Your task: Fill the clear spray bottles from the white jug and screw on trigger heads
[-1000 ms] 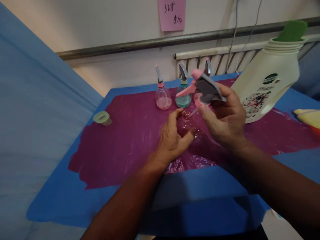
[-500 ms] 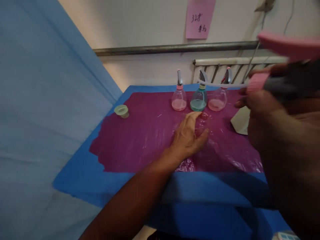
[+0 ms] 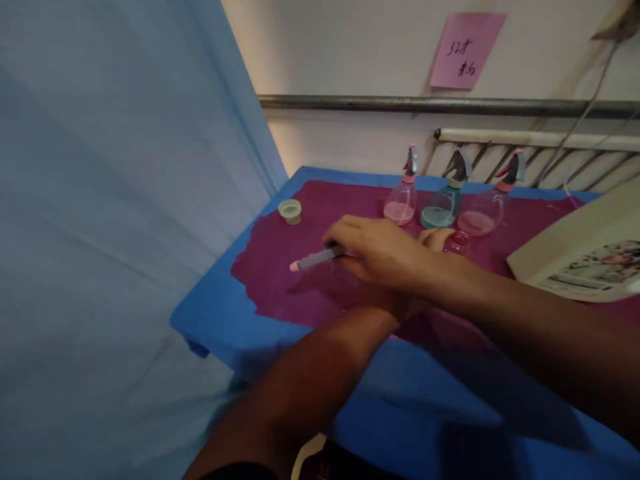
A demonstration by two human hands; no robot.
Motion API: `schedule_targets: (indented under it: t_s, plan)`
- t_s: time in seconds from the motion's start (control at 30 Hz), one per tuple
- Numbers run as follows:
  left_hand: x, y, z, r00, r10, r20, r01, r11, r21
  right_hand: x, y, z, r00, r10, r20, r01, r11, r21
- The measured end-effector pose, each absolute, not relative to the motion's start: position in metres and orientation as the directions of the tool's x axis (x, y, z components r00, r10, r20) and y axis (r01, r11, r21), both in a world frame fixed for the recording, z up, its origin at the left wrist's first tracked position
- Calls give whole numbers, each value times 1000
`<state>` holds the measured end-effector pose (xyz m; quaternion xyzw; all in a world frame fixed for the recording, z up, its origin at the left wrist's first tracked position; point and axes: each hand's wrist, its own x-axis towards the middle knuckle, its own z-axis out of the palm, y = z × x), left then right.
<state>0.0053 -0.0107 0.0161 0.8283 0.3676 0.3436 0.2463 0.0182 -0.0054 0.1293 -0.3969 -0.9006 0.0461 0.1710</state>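
Observation:
My right hand reaches leftward across my left forearm, low over the magenta sheet. Its fingers are closed on a grey spray head whose pink tip points left. My left hand lies mostly hidden under the right hand. Only its fingertips show, curled round the neck of a clear, capless bottle standing on the sheet.
Three small spray bottles stand in a row at the back. A green cap sits at the sheet's left corner. A large white jug lies tilted at the right. A blue curtain hangs close on the left.
My right hand has swung from high on the right down and left across my left arm, carrying the spray head to the sheet. The view has turned left. My left hand has stayed on the bottle.

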Motion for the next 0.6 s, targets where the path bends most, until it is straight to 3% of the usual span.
schedule_targets:
  t_s: [0.2,0.37,0.5,0.6]
  plan:
    - [-7,-5,21,557,718,417,288,-638,714,-47,31,124,-684,726,66,725,687,-40]
    - [-8,-8,20,560,679,475,227,-677,701,-55,30,102,-719,693,-54,695,718,-30]
    - [-1,-8,12,528,667,526,218,-705,675,-39,12,98,-718,696,5,696,718,-32]
    - [4,-5,9,483,694,534,237,-691,683,-24,-9,99,-728,678,97,671,735,-102]
